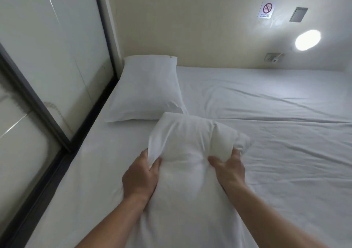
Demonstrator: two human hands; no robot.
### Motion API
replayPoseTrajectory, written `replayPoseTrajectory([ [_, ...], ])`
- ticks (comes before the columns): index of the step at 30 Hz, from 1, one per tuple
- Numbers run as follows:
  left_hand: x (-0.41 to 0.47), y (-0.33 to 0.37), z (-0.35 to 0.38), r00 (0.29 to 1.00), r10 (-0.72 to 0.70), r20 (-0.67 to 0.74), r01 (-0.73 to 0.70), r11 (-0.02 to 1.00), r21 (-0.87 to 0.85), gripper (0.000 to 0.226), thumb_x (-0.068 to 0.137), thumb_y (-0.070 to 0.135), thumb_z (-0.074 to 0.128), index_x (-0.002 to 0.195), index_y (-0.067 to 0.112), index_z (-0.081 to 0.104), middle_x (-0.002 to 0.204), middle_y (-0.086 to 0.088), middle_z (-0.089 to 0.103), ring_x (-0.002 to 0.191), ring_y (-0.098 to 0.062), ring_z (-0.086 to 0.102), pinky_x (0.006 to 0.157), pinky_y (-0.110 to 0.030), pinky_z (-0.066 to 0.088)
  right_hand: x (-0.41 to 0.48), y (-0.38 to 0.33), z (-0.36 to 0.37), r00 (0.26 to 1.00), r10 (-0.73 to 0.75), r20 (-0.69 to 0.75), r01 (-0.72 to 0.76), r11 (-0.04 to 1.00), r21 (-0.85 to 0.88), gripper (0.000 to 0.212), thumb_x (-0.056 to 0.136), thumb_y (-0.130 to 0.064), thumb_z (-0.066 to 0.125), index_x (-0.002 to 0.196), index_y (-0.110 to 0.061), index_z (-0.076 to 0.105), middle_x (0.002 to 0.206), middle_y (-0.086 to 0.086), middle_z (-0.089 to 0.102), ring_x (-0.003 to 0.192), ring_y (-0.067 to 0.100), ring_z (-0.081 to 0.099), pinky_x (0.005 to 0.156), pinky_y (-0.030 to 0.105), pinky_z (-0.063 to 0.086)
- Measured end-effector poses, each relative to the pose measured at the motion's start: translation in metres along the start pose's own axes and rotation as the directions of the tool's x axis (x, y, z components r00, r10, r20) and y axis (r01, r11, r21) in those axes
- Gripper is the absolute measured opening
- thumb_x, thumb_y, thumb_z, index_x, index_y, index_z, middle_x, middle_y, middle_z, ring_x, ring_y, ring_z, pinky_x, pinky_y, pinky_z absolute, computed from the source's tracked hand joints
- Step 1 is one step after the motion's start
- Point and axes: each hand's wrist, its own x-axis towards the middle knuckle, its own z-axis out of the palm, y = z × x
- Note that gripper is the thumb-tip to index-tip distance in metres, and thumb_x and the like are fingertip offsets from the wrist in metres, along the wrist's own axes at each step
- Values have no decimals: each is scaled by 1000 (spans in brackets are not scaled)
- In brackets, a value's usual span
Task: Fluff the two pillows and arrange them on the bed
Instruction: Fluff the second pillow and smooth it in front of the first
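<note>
A white pillow is bunched up in front of me above the bed. My left hand grips its left side, fingers dug into the fabric. My right hand squeezes its right side, pinching a fold. The pillow's lower end hangs down between my forearms. A second white pillow lies flat at the far left corner of the bed, against the back wall and beside the glass panel.
The bed carries a wrinkled white sheet. A dark-framed glass panel runs along the bed's left edge. On the beige back wall are a lit round lamp, a socket, a no-smoking sign and a grey plate.
</note>
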Motion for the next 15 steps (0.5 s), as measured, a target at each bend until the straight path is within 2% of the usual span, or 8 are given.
replayPoseTrajectory([
  [2, 1, -15, -26, 996, -25, -81, 24, 1000, -18, 42, 86, 49, 58, 115, 18, 58, 96, -15, 71, 87, -39, 64, 64, -36, 38, -5, -32, 6, 991, -131, 30, 132, 991, -7, 70, 73, -39, 76, 130, -19, 41, 117, 18, 60, 106, 37, 57, 93, 45, 47],
  [4, 2, -33, -48, 988, -60, -141, 56, 998, -32, 45, 86, 54, 54, 116, 21, 57, 94, -13, 71, 87, -39, 63, 65, -37, 40, -9, -58, 18, 972, -227, 56, 229, 973, -31, 76, 72, -44, 73, 136, -24, 37, 124, 14, 57, 110, 35, 56, 92, 42, 47],
  [6, 0, -54, -63, 980, -121, -160, 120, 993, -17, 43, 85, 60, 48, 112, 27, 54, 89, -8, 69, 84, -36, 62, 67, -39, 43, -14, -72, 37, 966, -242, 96, 249, 966, -68, 79, 69, -53, 71, 136, -32, 34, 122, 13, 56, 105, 35, 57, 83, 39, 44],
  [8, -5, -81, -70, 963, -243, -119, 250, 967, 52, 46, 83, 64, 42, 112, 30, 51, 90, -5, 66, 86, -34, 60, 70, -41, 43, -23, -69, 62, 964, -206, 169, 225, 968, -107, 87, 65, -65, 66, 138, -39, 27, 121, 14, 49, 103, 36, 57, 82, 39, 42],
  [10, -14, -109, -71, 892, -452, 7, 443, 879, 177, 63, 79, 71, 36, 128, 31, 42, 109, -9, 60, 100, -34, 57, 81, -44, 42, -33, -50, 90, 954, -80, 289, 137, 974, -180, 100, 63, -75, 60, 144, -39, 13, 129, 18, 39, 112, 41, 52, 94, 43, 41],
  [12, -25, -136, -66, 761, -636, 127, 580, 755, 306, 85, 72, 81, 28, 143, 35, 21, 135, -15, 44, 119, -35, 46, 98, -49, 33, -44, -19, 112, 909, 149, 390, -48, 965, -256, 117, 61, -81, 58, 149, -29, 2, 143, 24, 29, 127, 44, 41, 106, 45, 33],
  [14, -33, -155, -62, 673, -709, 211, 668, 705, 239, 99, 67, 89, 30, 147, 38, 3, 148, -17, 31, 128, -36, 38, 108, -49, 24, -57, 9, 122, 851, 330, 408, -241, 937, -254, 129, 55, -85, 59, 150, -17, 4, 149, 25, 30, 132, 40, 39, 107, 43, 32],
  [15, -34, -158, -60, 669, -695, 263, 683, 714, 153, 101, 67, 87, 36, 148, 38, 1, 148, -19, 31, 129, -37, 39, 109, -48, 25, -64, 17, 123, 837, 361, 412, -279, 928, -246, 131, 52, -87, 58, 149, -11, 11, 147, 22, 35, 130, 37, 42, 103, 40, 34],
])
